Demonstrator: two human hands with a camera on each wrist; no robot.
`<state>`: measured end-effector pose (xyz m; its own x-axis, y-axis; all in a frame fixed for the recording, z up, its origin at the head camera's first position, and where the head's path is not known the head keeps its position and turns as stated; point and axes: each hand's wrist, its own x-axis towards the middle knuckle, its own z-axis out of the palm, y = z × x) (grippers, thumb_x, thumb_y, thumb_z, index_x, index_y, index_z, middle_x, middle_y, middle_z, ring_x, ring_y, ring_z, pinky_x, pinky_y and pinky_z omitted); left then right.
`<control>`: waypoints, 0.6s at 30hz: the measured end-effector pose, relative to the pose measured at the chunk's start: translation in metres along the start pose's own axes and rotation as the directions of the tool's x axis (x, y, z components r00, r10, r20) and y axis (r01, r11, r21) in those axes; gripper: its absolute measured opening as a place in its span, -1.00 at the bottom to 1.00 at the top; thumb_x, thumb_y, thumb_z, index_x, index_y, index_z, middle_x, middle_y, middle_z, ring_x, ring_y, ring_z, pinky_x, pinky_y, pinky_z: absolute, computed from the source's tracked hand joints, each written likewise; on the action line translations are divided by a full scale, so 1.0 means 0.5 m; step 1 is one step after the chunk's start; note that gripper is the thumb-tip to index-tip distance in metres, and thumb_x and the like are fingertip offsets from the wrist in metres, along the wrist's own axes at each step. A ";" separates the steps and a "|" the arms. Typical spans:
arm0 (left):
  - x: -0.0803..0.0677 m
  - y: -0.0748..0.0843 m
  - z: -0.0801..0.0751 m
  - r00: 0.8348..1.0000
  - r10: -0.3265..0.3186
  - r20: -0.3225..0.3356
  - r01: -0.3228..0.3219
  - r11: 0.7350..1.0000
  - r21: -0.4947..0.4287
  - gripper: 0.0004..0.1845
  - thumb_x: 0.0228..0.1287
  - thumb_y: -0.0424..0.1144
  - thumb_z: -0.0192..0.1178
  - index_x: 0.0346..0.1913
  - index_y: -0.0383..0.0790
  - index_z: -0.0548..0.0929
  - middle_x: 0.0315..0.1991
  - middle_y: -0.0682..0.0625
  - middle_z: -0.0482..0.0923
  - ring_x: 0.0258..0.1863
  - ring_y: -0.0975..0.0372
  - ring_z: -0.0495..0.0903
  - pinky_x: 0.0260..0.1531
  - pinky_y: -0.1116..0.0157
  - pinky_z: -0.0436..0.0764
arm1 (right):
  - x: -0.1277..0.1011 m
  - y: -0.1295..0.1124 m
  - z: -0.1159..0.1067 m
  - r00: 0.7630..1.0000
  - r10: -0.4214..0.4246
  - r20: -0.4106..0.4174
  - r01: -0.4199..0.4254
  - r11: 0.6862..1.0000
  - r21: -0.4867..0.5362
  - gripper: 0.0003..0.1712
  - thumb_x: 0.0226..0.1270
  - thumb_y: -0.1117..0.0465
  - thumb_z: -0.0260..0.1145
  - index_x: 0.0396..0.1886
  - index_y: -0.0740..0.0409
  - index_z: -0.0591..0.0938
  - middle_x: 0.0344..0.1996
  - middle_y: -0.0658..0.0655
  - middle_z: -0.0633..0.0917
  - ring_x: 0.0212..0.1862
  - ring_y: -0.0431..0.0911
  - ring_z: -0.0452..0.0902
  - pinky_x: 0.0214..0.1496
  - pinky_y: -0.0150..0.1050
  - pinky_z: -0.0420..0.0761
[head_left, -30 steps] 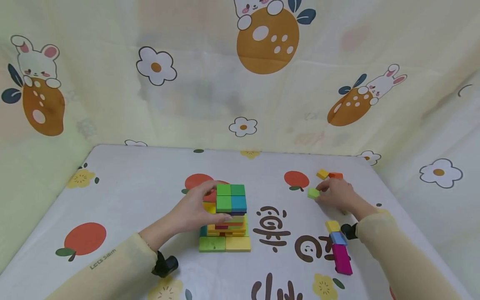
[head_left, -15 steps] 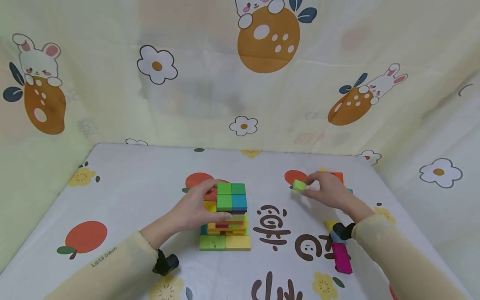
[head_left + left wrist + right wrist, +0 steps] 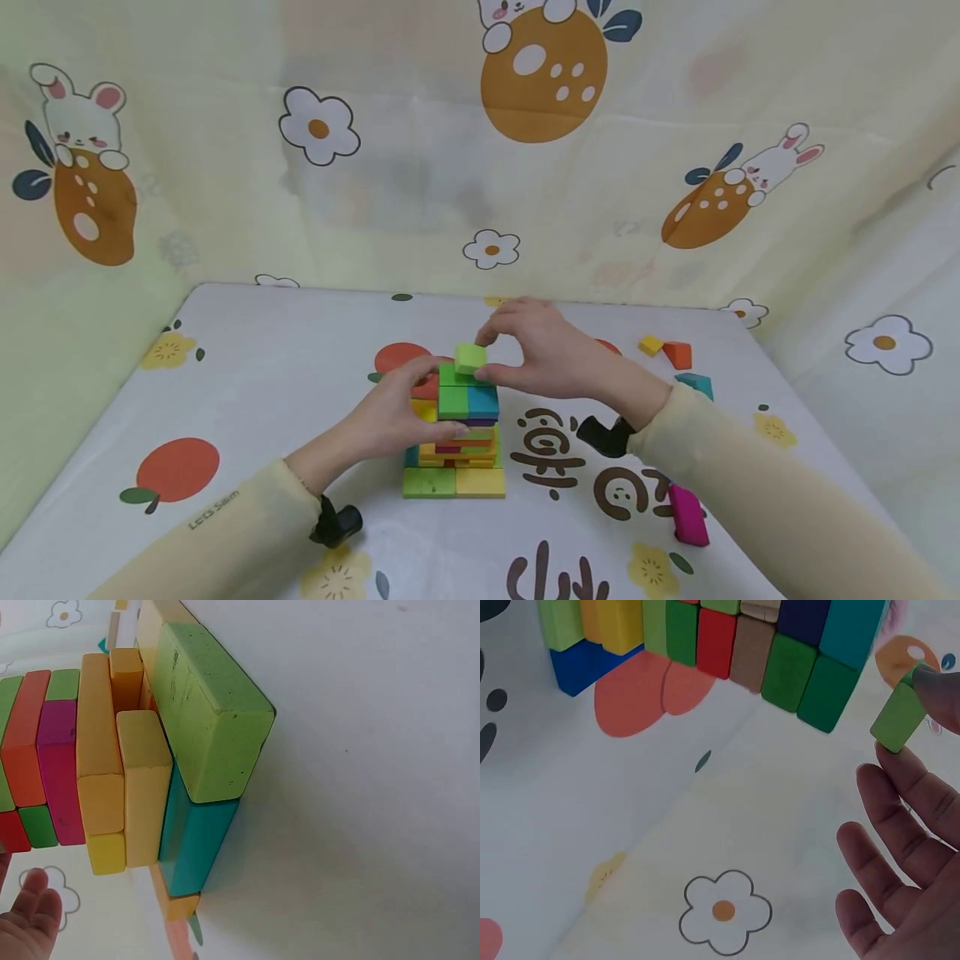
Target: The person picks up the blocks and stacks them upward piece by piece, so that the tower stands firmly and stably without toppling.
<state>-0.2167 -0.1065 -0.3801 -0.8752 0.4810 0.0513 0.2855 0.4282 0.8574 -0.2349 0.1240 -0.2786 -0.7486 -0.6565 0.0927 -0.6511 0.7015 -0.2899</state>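
A cartoon-print cloth with rabbits and flowers drapes the walls and covers the worktop (image 3: 247, 375). At its middle stands a block tower (image 3: 456, 433) of coloured layers. The left hand (image 3: 390, 417) curls its fingers against the tower's left side, apparently to steady it. The right hand (image 3: 547, 354) pinches a small light-green block (image 3: 470, 358) between thumb and fingertips, just over the tower's top. Spare yellow, orange and teal blocks (image 3: 678, 356) lie well apart to the right, a magenta block (image 3: 688, 517) nearer.
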 end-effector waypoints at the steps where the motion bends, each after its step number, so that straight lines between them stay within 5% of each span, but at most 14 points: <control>1: 0.000 0.000 0.000 1.000 0.004 -0.001 -0.004 1.000 0.004 -0.19 0.10 -0.04 0.56 0.39 -0.14 0.45 0.21 -0.04 0.57 0.34 -0.12 0.45 0.33 -0.17 0.51 | 0.004 -0.004 0.002 1.000 -0.003 0.008 0.003 1.000 -0.004 -0.68 0.29 0.05 0.49 -0.07 0.12 0.74 -0.04 0.07 0.75 0.15 0.06 0.54 0.29 0.13 0.49; 18: -0.001 0.000 -0.002 1.000 0.008 -0.005 -0.008 1.000 -0.002 -0.29 0.10 -0.06 0.56 0.28 -0.13 0.51 0.16 -0.02 0.58 0.32 -0.09 0.47 0.35 -0.19 0.48 | 0.035 -0.027 0.019 0.996 0.025 0.081 -0.020 0.998 -0.063 -0.67 0.27 0.00 0.50 -0.08 0.06 0.75 -0.03 0.04 0.73 0.15 0.04 0.52 0.33 0.22 0.38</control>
<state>-0.2166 -0.1078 -0.3797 -0.8751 0.4802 0.0605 0.2915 0.4230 0.8580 -0.2379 0.1005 -0.2821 -0.7522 -0.6589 0.0083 -0.6425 0.7305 -0.2312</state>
